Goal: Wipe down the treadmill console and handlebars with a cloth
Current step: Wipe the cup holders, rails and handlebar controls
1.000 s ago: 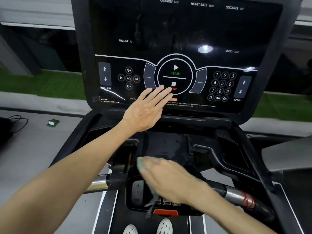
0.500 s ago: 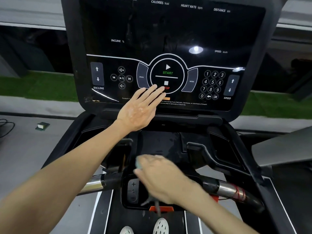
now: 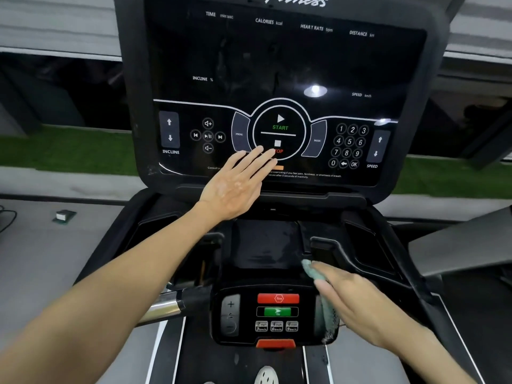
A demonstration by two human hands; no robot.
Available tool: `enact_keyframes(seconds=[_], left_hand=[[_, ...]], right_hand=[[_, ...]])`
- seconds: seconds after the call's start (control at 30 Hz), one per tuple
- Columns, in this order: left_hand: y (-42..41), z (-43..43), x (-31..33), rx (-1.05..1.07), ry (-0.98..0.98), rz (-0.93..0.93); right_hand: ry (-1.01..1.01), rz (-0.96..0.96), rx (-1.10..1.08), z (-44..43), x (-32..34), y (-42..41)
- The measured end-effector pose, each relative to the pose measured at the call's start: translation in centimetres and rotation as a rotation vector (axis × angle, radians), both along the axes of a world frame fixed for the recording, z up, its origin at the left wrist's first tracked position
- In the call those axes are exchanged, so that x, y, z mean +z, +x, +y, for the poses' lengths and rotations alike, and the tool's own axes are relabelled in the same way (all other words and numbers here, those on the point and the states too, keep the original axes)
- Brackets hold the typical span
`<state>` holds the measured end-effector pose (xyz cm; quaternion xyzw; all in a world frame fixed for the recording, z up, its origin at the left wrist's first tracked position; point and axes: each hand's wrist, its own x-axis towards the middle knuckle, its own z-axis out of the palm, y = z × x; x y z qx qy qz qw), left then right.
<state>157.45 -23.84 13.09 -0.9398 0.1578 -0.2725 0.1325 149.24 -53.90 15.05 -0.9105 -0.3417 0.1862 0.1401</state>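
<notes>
We found the right hand [image 3: 357,297] flat, fingers straight, pressing the teal cloth [image 3: 311,270] against the lower keypad panel [image 3: 277,314] at its 3 o'clock edge. The left hand [image 3: 238,184] lay flat on the console screen [image 3: 277,65], holding nothing, fingertips at 8 o'clock of the STOP button [image 3: 278,144].
</notes>
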Motion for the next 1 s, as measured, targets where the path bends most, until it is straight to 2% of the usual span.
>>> enact_keyframes(seconds=[0.07, 0.27, 0.37, 0.53, 0.6, 0.73, 0.87, 0.93, 1.0], left_hand=[[0.0, 0.0, 0.0, -0.004, -0.001, 0.002], [0.0, 0.2, 0.1, -0.019, -0.012, 0.014], [0.1, 0.3, -0.1, -0.026, -0.01, 0.009], [0.2, 0.5, -0.2, -0.038, -0.035, 0.01], [0.1, 0.5, -0.2, -0.043, -0.048, 0.02], [-0.3, 0.3, 0.2, -0.045, -0.071, 0.038], [-2.5, -1.0, 0.5, -0.052, -0.181, 0.033], [-4.3, -1.5, 0.6, -0.073, -0.223, 0.051], [-6.3, -1.7, 0.4, -0.086, -0.303, 0.066]], right_hand=[[-0.059, -0.089, 0.081, 1.9, 0.5, -0.2], [-0.025, -0.421, 0.409, 14.1, -0.5, -3.1], [-0.072, -0.491, 0.42, 17.1, -1.3, -4.8], [0.046, -0.362, 0.279, 14.9, -1.7, -4.4], [0.027, -0.364, 0.182, 12.9, -0.3, -3.7], [0.0, -0.249, -0.011, 6.6, -0.3, -1.8], [-0.007, -0.241, -0.036, 3.4, -1.0, -1.0], [0.084, -0.196, -0.074, 3.3, -0.8, -0.6], [0.264, -0.116, -0.131, 4.2, -0.1, -0.7]])
